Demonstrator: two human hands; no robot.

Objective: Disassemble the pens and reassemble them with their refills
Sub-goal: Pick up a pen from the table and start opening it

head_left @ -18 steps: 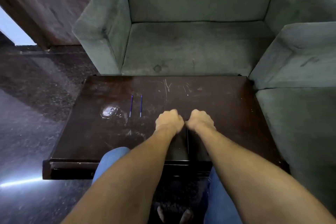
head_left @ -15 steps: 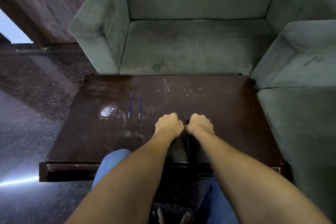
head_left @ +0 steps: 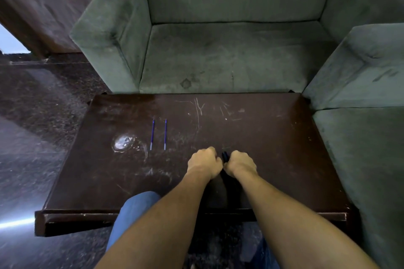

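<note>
We grip the dark slim pen (head_left: 225, 156) with left hand (head_left: 205, 165) and right hand (head_left: 241, 165) fisted around it, then twist apart gently, keeping it above the dark brown wooden desk (head_left: 262, 137).

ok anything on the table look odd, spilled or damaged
Yes. A pale, glossy round smear sits on the table left of the two blue refills, like a dried spill or ring. Pale scratches mark the far middle. The refills lie neatly parallel.
</note>
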